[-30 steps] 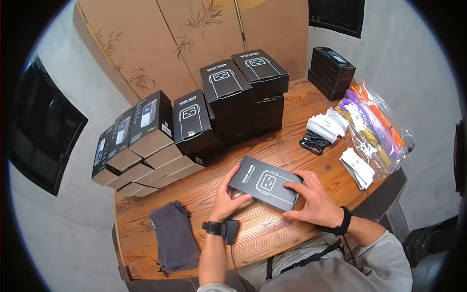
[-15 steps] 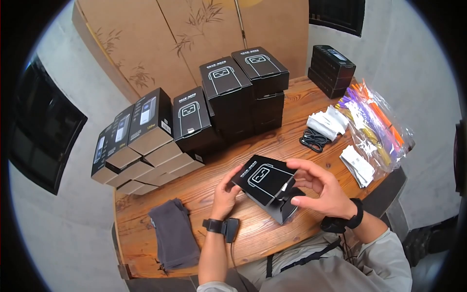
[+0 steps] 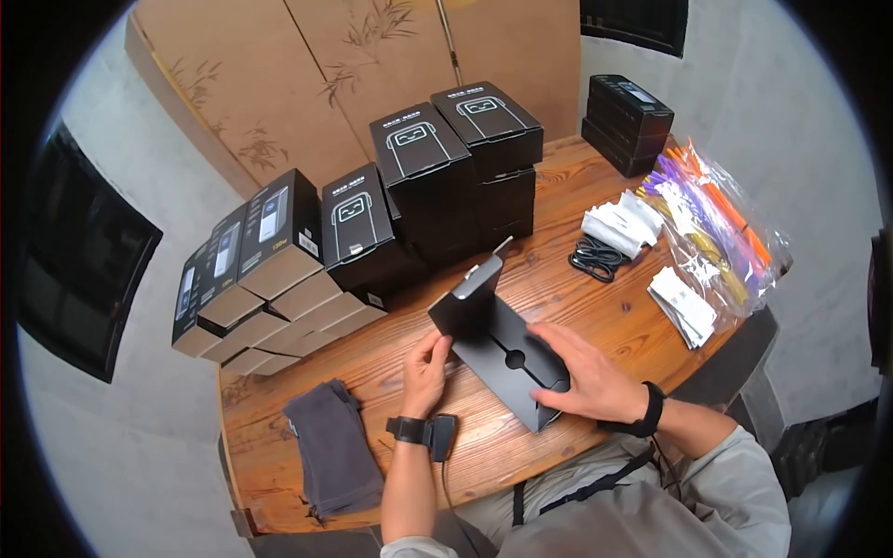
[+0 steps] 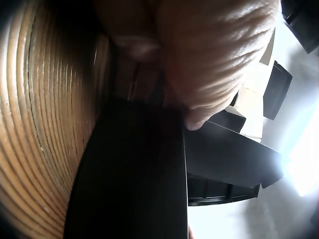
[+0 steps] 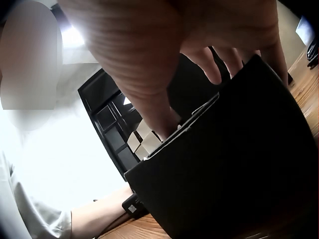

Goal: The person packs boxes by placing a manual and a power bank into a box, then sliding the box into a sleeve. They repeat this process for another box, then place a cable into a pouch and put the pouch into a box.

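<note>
A black cardboard box [image 3: 498,383] lies before me with its hinged lid [image 3: 468,307] raised at the far-left end. Inside shows a flat dark panel with a round cutout and a slit. My left hand [image 3: 425,377] pinches the box's left side near the lid hinge, its fingers partly hidden; its palm [image 4: 214,55] hangs over the box wall [image 4: 134,174] in the left wrist view. My right hand [image 3: 595,379] spans the opposite end, thumb at the near corner and fingers along the far side. In the right wrist view, the thumb reaches over the box's edge [image 5: 234,149].
Stacked black boxes [image 3: 419,149] and brown-sided boxes [image 3: 279,228] stand behind. A folded grey cloth [image 3: 335,446] lies left. To the right are a coiled black cable [image 3: 595,259], white packets [image 3: 621,226], white papers [image 3: 682,307], a bag of colourful strips [image 3: 721,232] and small dark boxes [image 3: 631,126].
The box was closed, face up, between both hands. Its lid has been lifted from the right end and swung up to the left, uncovering the inside. The right hand has come back down onto the box.
</note>
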`<state>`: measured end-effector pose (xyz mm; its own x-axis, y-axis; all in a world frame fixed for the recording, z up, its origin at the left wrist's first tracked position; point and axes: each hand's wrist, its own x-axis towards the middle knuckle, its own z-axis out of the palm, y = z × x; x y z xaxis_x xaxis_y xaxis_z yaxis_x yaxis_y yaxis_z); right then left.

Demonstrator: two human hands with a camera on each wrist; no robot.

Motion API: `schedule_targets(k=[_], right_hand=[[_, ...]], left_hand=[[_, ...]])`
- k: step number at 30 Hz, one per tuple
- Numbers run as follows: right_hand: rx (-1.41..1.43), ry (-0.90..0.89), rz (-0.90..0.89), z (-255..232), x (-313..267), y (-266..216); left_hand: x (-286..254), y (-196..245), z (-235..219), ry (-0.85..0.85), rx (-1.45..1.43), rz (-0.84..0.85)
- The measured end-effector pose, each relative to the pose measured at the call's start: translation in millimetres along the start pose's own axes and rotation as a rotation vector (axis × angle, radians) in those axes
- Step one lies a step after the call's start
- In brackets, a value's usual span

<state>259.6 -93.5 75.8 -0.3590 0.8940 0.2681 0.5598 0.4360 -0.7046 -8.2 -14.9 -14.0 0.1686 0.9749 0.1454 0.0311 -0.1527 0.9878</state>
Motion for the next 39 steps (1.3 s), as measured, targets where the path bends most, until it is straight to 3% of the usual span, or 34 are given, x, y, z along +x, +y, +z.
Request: schedule_targets(k=[7,13,17,24,28,34,39], right_hand=[[0.027,0.066,0.024,-4,-2,0],[0.135,0.068,0.159,-28,-5,9],[-0.165,0.162,-0.070,-30,-2,16],[-0.295,-0.031,-0.401,-25,18,3],[-0.453,-0.260,-0.393,-17,23,0],[-0.621,-0.340,-0.312,-11,30,-14],[-0.888,-0.290,-0.349,11,36,-17]], left_hand=[[0,5,5,0.022,0.021,0.039],[-1,4,1,0.006,0.057,0.022],[0,6,3,0.011,0.065,0.017],[0,4,2,0.014,0.049,0.026],[0,3,2,0.014,0.046,0.022],[-1,6,4,0.016,0.024,0.019],[-2,11,4,0.000,0.072,0.017]])
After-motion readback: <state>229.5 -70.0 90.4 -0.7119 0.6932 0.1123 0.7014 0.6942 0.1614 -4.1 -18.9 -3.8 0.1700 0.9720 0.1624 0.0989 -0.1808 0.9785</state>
